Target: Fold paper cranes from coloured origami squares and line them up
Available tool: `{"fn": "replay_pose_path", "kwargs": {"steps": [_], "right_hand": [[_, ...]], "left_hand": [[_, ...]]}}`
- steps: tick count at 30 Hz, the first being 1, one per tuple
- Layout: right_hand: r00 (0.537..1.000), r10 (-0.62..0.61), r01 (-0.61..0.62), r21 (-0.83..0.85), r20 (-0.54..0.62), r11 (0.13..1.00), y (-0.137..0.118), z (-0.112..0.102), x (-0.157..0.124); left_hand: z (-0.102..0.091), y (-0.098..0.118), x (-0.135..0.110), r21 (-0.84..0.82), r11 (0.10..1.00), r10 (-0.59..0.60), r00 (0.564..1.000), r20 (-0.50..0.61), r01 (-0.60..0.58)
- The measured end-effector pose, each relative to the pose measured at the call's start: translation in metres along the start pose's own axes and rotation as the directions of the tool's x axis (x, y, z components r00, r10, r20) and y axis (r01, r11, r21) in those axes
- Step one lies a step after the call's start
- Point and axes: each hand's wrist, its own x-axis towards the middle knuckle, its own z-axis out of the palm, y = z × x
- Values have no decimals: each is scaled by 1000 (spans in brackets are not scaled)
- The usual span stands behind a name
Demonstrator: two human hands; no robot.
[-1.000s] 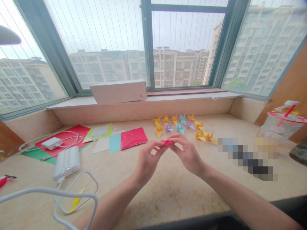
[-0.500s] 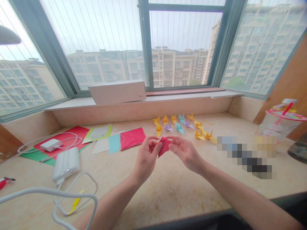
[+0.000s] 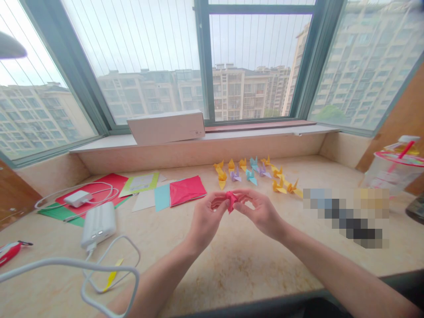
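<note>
A small piece of folded red paper [image 3: 231, 202] is held up between both hands above the middle of the counter. My left hand [image 3: 210, 216] pinches it from the left with thumb and fingers. From the right, my right hand [image 3: 256, 211] grips its other side with thumb and forefinger. The paper's folds are bunched, and part of it is hidden behind the fingertips. Just beyond the hands stand several folded paper cranes, among them a yellow crane [image 3: 221, 179], a blue crane [image 3: 251, 176] and a purple crane [image 3: 236, 175].
Left of my hands lie a pack of red paper [image 3: 187, 191], a light blue sheet [image 3: 162, 198] and a white power bank [image 3: 98, 224] with a looping cable [image 3: 66, 263]. A lidded plastic cup [image 3: 386, 174] stands at right. On the sill rests a white box [image 3: 167, 127].
The red paper has turned in my fingers from a flat diamond shape to a narrower, bunched form with folds opened. The whole view has shifted slightly.
</note>
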Motion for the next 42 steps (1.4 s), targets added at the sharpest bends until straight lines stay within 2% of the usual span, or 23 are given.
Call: {"fn": "replay_pose_path", "kwargs": {"steps": [7,12,14,19,26,32,37,42], "right_hand": [[1000,7,-7,-23,-15,1000,0,2,-1],[998,43,-43,10,-41,999,-2,3,-3],[997,57,-55,44,-59,998,-2,2,-2],[990,76,-66,87,-120,994,-3,2,0],[988,83,-60,170,-132,984,0,2,2],[990,50,-31,142,-131,989,5,1,2],[990,43,-27,126,-132,992,5,1,1],[987,54,-47,47,-152,998,3,1,0]], "left_hand": [[2,6,-3,82,994,68,997,-19,-66],[3,10,-8,220,952,208,977,41,-212],[4,11,-10,228,944,228,971,71,-238],[7,4,-9,162,961,207,970,125,-226],[4,6,-6,295,920,249,966,71,-259],[4,10,-6,301,914,273,961,34,-270],[2,5,-3,232,948,225,974,-4,-217],[4,4,-5,178,968,180,984,10,-179]]}}
